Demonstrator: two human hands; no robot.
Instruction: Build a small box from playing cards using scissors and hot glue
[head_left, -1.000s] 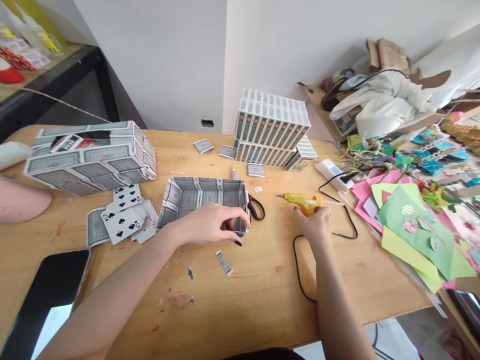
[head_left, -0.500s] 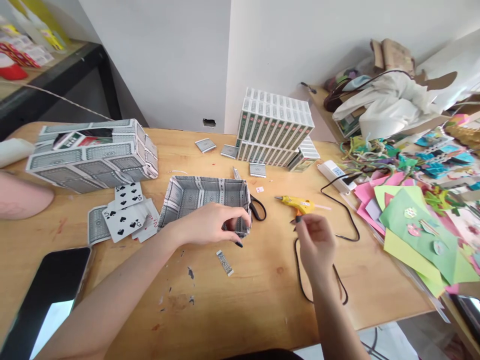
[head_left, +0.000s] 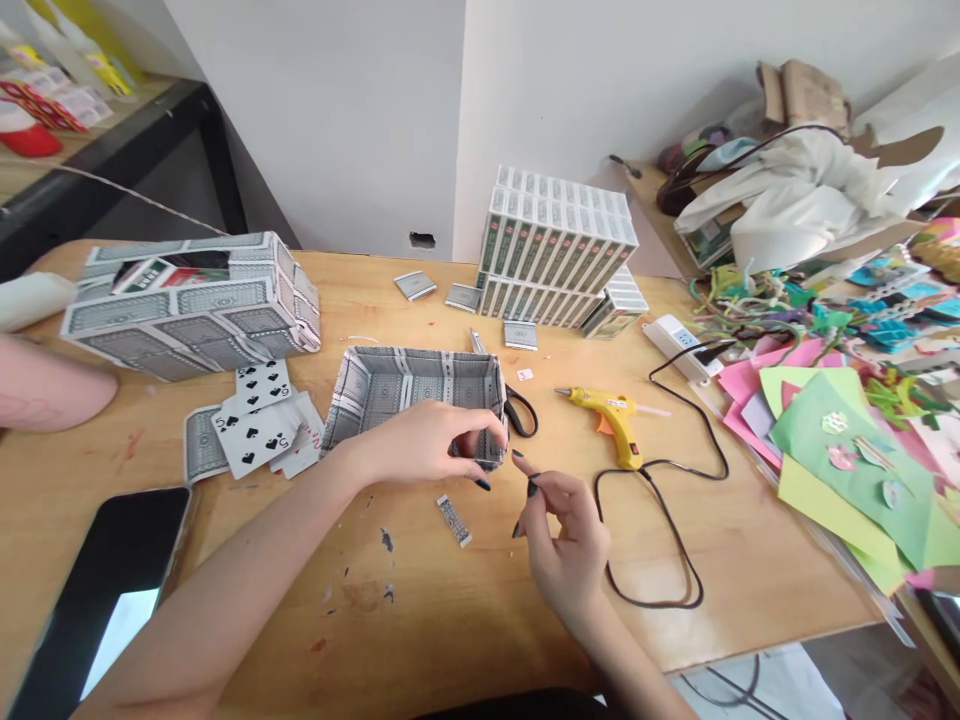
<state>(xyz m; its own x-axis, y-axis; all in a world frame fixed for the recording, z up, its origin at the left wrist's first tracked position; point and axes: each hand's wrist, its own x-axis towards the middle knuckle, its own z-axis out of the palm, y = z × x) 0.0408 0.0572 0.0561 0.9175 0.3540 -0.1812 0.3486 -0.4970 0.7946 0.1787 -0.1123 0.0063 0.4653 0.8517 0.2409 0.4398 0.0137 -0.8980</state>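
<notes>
An open-topped box covered with grey-backed playing cards point(head_left: 469, 380) sits on the table in front of me. My left hand point(head_left: 424, 445) reaches over its front wall and grips the right front corner, thumb outside and fingers curved over the edge. Just right of that corner is my right hand point(head_left: 566, 540), its index finger stretched toward the box and the other fingers bent; nothing shows in it. A narrow strip cut from a card point(head_left: 454, 521) lies below the box. Farther right rests a yellow glue gun point(head_left: 611, 410) with its cord looped on the table.
A larger card-covered box point(head_left: 202, 305) stands at the left, near loose playing cards point(head_left: 255, 435) and a phone point(head_left: 97, 590). Stacked card packs point(head_left: 555, 250) stand at the back. Scissors point(head_left: 520, 412) lie behind the box. Another person's arm point(head_left: 52, 385) rests at the left edge.
My right hand has moved left from beside the glue gun to near the box's corner, and its index finger has extended. My left hand keeps its place on the box.
</notes>
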